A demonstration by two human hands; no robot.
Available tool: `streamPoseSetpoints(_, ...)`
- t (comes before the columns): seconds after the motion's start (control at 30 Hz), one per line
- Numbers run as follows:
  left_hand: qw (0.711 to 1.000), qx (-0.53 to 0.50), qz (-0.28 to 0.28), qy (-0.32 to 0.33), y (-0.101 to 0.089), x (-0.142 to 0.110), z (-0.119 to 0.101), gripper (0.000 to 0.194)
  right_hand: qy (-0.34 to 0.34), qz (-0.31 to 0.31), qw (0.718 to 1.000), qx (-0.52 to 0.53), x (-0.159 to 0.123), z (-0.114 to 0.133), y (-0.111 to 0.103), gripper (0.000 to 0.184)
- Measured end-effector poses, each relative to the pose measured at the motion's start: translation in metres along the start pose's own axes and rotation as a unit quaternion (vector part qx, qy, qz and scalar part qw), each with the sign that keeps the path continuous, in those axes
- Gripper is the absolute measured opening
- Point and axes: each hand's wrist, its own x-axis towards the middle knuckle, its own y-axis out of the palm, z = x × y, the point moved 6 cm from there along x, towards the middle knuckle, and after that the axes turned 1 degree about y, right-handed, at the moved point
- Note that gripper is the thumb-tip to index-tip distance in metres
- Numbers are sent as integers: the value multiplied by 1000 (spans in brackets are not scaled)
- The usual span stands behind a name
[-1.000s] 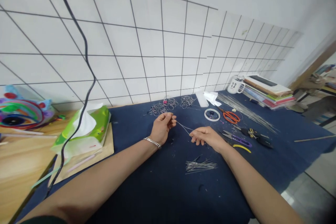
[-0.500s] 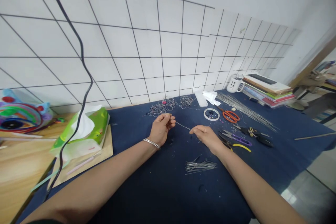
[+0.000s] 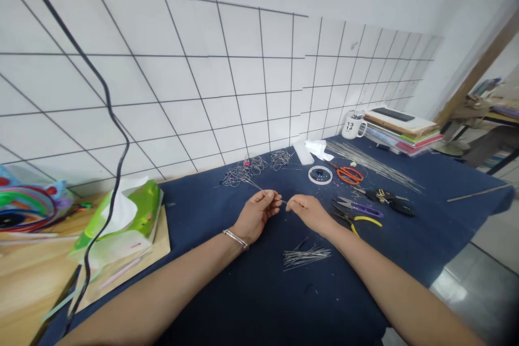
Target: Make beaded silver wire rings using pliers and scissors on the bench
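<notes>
Between my hands runs a thin silvery wire [image 3: 254,185], and a length of it sticks out past the left fingers toward the wall. My left hand [image 3: 256,216], with a silver bangle at the wrist, is closed and pinches the wire between thumb and fingers. Close on its right, my right hand [image 3: 308,211] is also closed, thumb and forefinger gripping the wire's near end. A bundle of short cut wires [image 3: 306,257] lies on the dark blue cloth [image 3: 227,292] below the hands. Behind them are tangled loops of wire [image 3: 237,174] with small red bits.
Right of my hands lie yellow-handled pliers [image 3: 367,220], purple snips [image 3: 367,208], black pliers [image 3: 391,203], orange-handled scissors [image 3: 349,174] and a white round dish [image 3: 310,174]. Long wires [image 3: 377,165], a mug [image 3: 352,125] and stacked books [image 3: 403,130] stand farther back. Left is a green tissue pack [image 3: 150,208].
My hands have come closer together, the left sliding along the wire toward the right. More wire now shows beyond the left fingers. The view has shifted slightly.
</notes>
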Motion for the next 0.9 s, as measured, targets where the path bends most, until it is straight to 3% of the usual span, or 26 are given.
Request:
streamPoseSetpoints(0.23,998,32,-35,-29,-7,-2,3,25,9,-10,995,-95,-4,5,9,23)
streamPoseSetpoints(0.4,999,12,-43,-20,-7,-1,-3,24,-20,-32,989,-143,-8,15,12,25)
streamPoseSetpoints(0.63,995,18,-85,41,-21,6,-14,25,-59,-92,987,-121,-9,16,-1,19)
streamPoseSetpoints(0.9,995,22,-84,48,-25,8,-14,28,-68,-140,983,-101,-9,12,-12,23)
